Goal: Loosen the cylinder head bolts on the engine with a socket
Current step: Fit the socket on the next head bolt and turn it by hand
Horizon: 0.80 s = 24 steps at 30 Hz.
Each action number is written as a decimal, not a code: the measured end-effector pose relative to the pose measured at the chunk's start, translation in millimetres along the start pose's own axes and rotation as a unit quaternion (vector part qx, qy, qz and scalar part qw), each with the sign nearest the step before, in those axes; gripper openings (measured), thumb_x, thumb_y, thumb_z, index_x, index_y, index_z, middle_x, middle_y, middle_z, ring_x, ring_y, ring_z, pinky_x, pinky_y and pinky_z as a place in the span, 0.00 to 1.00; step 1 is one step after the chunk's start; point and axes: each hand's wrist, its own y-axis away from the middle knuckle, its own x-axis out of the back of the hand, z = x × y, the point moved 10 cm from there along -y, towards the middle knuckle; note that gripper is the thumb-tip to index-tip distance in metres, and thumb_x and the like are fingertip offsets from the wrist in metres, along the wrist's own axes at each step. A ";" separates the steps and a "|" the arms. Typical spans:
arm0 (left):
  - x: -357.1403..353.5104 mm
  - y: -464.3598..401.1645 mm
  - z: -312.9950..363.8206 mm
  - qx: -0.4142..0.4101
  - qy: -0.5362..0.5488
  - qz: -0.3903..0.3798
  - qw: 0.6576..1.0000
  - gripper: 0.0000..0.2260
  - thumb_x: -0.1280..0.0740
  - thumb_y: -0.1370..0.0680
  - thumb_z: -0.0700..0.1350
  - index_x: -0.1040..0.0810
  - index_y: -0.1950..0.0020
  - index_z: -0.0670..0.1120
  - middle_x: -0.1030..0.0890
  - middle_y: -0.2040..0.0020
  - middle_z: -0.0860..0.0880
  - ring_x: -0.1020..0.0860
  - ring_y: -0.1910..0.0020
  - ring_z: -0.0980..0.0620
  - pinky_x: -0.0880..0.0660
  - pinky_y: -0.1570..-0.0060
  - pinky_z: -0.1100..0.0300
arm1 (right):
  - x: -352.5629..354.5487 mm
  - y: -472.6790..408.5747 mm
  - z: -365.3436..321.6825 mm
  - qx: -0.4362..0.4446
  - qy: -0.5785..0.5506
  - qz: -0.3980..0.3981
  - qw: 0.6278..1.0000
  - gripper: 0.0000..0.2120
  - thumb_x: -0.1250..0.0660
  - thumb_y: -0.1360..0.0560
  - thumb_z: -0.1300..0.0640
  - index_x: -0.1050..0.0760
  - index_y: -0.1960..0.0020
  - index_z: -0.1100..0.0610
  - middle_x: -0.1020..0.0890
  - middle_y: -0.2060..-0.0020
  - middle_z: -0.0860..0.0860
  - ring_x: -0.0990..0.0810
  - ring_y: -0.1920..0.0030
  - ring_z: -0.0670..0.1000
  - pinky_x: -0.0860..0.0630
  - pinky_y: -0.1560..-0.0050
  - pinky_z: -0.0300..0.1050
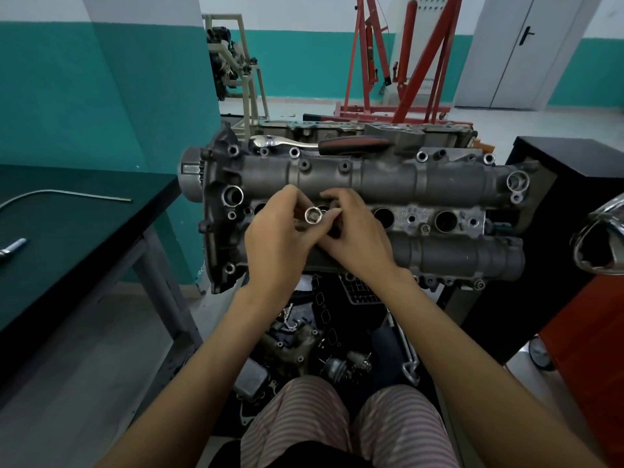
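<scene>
Your left hand [277, 238] and right hand [354, 238] meet over the middle of the engine [439, 177], between its two camshaft housings. Both pinch the same small chrome socket [311, 215], open end facing up at you, fingertips curled round it just above the row of plug wells. The ratchet [324, 143] lies untouched along the far edge of the engine, red-black grip to the right. A dark table [84, 211] sits left, with a thin bent rod [64, 194] on it.

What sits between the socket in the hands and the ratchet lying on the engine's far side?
In the head view, the engine's far camshaft housing lies between socket and ratchet.
</scene>
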 end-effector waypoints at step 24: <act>-58.1 29.2 8.3 0.137 0.394 -0.173 0.892 0.23 0.51 0.21 0.60 0.42 0.28 0.56 0.41 0.26 0.58 0.43 0.27 0.62 0.46 0.26 0.55 | -8.0 22.6 -54.9 -0.097 -0.399 0.034 0.911 0.32 0.55 0.24 0.44 0.54 0.25 0.58 0.52 0.25 0.51 0.54 0.27 0.41 0.55 0.26 0.43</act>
